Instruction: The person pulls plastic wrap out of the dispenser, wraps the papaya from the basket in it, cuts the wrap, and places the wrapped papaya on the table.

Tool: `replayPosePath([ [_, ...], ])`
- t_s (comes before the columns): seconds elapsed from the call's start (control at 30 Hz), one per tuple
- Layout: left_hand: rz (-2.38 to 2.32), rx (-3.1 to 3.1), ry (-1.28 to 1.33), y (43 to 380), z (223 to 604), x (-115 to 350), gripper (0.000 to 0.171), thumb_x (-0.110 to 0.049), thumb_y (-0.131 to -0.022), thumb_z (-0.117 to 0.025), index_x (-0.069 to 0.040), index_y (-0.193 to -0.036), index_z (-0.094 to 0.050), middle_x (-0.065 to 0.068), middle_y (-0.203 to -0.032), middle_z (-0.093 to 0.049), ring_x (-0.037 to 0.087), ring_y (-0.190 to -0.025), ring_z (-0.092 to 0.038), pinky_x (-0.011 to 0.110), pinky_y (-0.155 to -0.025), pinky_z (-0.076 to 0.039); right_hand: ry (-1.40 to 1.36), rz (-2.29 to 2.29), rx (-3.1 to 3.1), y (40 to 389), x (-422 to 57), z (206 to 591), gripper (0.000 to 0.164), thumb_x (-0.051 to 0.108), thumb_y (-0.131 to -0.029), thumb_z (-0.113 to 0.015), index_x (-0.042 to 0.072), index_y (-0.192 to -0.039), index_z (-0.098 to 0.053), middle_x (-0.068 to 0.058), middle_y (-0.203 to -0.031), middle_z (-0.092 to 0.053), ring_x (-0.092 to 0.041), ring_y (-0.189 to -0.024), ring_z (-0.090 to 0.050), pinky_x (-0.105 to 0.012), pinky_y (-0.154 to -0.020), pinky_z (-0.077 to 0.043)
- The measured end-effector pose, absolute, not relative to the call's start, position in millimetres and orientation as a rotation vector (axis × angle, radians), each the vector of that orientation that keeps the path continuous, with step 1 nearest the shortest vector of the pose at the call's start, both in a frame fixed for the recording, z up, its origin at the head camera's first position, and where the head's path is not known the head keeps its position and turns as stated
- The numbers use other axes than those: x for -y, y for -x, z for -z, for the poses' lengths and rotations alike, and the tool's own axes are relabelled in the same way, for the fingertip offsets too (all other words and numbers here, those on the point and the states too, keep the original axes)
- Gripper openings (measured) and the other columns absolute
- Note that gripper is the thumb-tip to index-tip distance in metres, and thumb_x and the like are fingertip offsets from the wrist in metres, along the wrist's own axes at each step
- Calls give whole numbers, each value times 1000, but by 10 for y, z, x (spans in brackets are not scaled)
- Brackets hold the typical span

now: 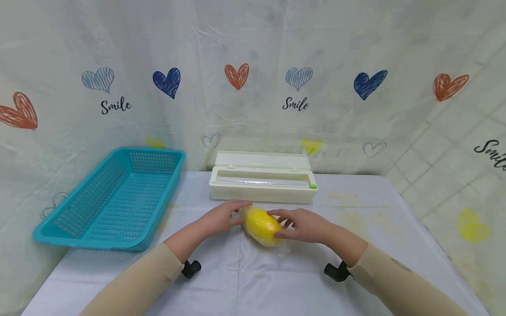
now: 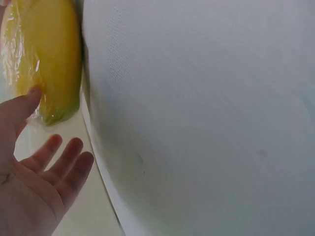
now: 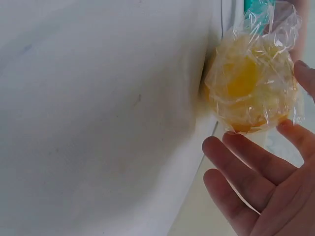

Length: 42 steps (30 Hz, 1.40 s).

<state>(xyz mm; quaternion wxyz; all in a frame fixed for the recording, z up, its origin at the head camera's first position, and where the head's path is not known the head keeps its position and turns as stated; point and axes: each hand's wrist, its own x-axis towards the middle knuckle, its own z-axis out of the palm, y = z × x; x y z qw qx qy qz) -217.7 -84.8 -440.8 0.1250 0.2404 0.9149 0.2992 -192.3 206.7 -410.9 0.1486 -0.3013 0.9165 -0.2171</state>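
A yellow oval fruit point(image 1: 262, 226) in clear plastic wrap lies between my two hands on the white cloth. My left hand point(image 1: 223, 218) holds its left end, with the thumb against the wrap and the index finger at the far side. In the left wrist view the other fingers of the left hand point(image 2: 44, 182) spread apart below the fruit point(image 2: 49, 59). My right hand point(image 1: 306, 224) grips the other end between thumb and index finger. Crumpled loose film point(image 3: 283, 22) sticks out from the wrapped end in the right wrist view, where the right hand's point(image 3: 275, 182) remaining fingers are extended.
Behind the fruit stands a white cling film box point(image 1: 262, 193), lid raised, with a clear roll inside and a green piece at its right end. A blue-green plastic basket point(image 1: 158, 210) with perforated sides sits to the left. A heart-printed curtain point(image 1: 253, 39) hangs behind the table.
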Motion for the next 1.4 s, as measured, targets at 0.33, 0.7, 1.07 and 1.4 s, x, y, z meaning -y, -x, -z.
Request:
replayPosePath([
  [0.33, -952, -2774, -252, 1893, 4385, 843, 55, -39, -94, -67, -24, -145, -50, 4, -132, -59, 24, -108, -63, 42, -84, -54, 798, 792, -2559, 2085, -2112, 4071, 63, 54, -92, -63, 31, -148, -47, 2, -123, -66, -16, -102, -65, -37, -85, -54],
  [0.7, -1033, -2631, -323, 1606, 4440, 631, 76, -54, -91, -65, -27, -155, -34, 10, -138, -57, 19, -99, -63, 46, -89, -52, 741, 960, -2245, 2368, -2116, 4111, 58, 36, -95, -60, 33, -150, -43, -10, -139, -56, -22, -118, -59, -40, -83, -55],
  [1.07, -1044, -2583, -307, 1661, 4437, 494, 88, -61, -88, -65, -29, -158, -24, 6, -141, -55, 27, -126, -53, 53, -101, -45, 660, 1027, -2153, 2384, -2108, 4158, 58, 32, -92, -65, 36, -147, -47, -14, -144, -51, -22, -103, -64, -39, -81, -56],
  [1.4, -1139, -2423, -404, 1902, 4471, 539, 85, -54, -87, -70, -34, -157, -27, 6, -134, -57, 20, -107, -57, 44, -91, -51, 468, 1190, -2189, 2159, -2072, 4211, 62, 33, -92, -70, 29, -149, -46, -18, -142, -50, -24, -93, -67, -39, -81, -58],
])
